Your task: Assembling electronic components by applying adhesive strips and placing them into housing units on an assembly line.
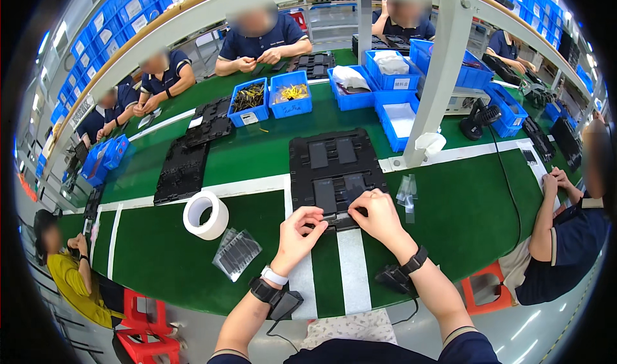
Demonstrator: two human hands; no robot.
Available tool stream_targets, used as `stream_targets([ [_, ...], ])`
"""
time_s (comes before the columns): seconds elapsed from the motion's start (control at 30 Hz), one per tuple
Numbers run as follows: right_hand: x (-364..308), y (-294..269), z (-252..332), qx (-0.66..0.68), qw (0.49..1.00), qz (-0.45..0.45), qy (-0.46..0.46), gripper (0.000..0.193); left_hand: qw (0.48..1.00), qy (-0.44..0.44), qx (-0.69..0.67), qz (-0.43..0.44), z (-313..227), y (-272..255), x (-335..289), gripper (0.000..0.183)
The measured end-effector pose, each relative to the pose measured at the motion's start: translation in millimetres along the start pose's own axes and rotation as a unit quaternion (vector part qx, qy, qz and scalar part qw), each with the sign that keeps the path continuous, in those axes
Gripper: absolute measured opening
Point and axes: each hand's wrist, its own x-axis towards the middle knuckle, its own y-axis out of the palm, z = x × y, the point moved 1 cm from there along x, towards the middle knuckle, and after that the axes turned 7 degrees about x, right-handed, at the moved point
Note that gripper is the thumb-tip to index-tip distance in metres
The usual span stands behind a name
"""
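Note:
A black moulded tray (300,155) lies in front of me, with several flat dark rectangular pieces in its recesses. At its near edge my left hand (299,235) has thumb and fingers drawn together beside a small greyish strip (332,221). My right hand (382,217) pinches just to the right of that strip, by the lower right dark piece (353,187). Whatever the fingertips hold is too small to make out. A roll of white tape (218,216) and a sheet of clear film with dark strips (236,254) lie left of my left hand.
Clear film pieces (407,193) lie right of the tray. Blue bins (290,109) stand beyond it, near a white upright post (440,68). More black trays (180,171) lie at left. A black cable (508,177) crosses the green table. Other people sit around it.

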Motion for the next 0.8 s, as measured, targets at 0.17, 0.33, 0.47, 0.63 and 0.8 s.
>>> stream_targets([
  [0.17, 2.0, -1.1, 1.0, 0.153, 0.987, 0.034, -0.026, 0.013, 0.999, 0.028, -0.010, -0.014, 1.6, 1.3, -0.8, 0.035],
  [0.33, -2.4, -3.8, 5.0, 0.067, 0.997, 0.023, -0.041, 0.041, 0.999, 0.017, 0.031, 0.022, 7.5, 0.0, 1.7, 0.029],
  [0.47, -2.1, -1.1, 5.3, 0.118, 0.986, 0.098, -0.064, 0.043, 0.999, -0.006, 0.021, 0.029, 16.5, -3.6, 2.7, 0.023],
  [0.63, -0.4, -2.8, 1.3, 0.143, 0.980, 0.100, -0.098, 0.029, 1.000, -0.010, 0.012, 0.002, 19.3, 0.2, 5.4, 0.016],
  [0.8, 4.7, -9.2, -14.9, 0.244, 0.962, 0.038, -0.113, 0.014, 1.000, 0.004, 0.018, -0.024, 19.6, 8.5, 7.4, 0.014],
])
